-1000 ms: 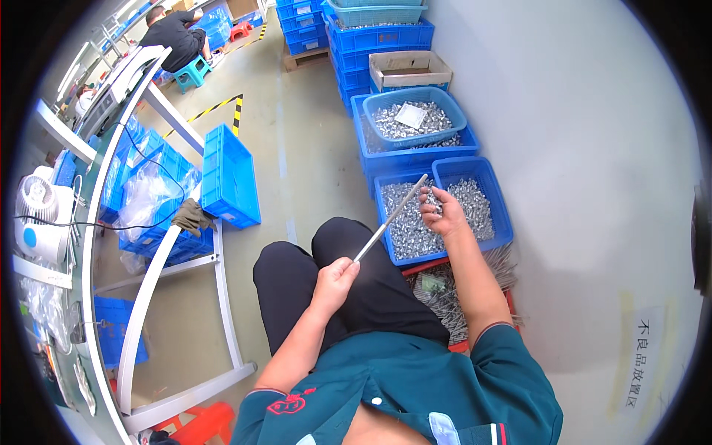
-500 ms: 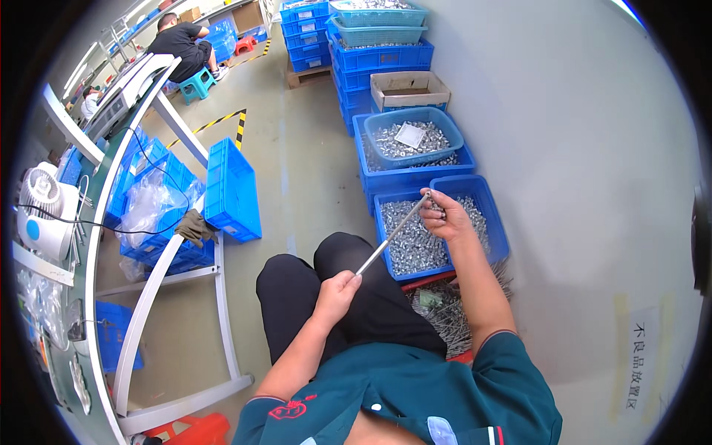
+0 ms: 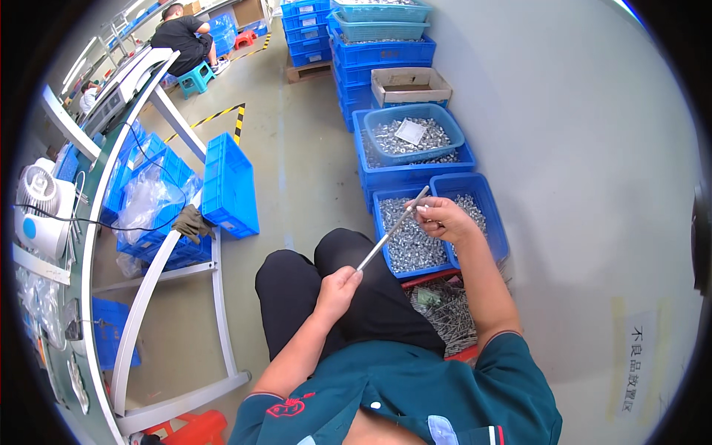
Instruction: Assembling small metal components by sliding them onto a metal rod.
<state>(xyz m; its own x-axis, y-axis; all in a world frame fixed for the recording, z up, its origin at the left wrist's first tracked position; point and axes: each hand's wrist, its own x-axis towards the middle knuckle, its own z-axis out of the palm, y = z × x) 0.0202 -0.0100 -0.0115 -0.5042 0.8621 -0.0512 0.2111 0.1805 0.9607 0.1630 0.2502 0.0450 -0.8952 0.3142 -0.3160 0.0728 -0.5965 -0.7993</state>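
Note:
My left hand point(image 3: 338, 292) is closed round the lower end of a long thin metal rod point(image 3: 383, 243), above my thighs. The rod slants up and away to the right. Close to its far end, the fingers of my right hand point(image 3: 445, 219) pinch at it, and the tip sticks out past them. Whether a small part is also between those fingers is too small to tell. Under my right hand stands a blue bin point(image 3: 499, 236) heaped with small silvery metal parts point(image 3: 408, 248). Many thin metal rods point(image 3: 451, 315) lie in a red container beside my right thigh.
Ahead is another blue bin point(image 3: 365, 167) with a lighter basket point(image 3: 454, 141) of metal parts, then stacked crates point(image 3: 354, 78) along the wall. To the left, a workbench point(image 3: 93, 245) carries a fan point(image 3: 37, 208); blue crates point(image 3: 236, 196) stand by its legs. A person point(image 3: 182, 41) sits far off.
My right fingers have shifted from the rod's tip slightly down along it, so the tip now shows beyond them. My left hand keeps its hold.

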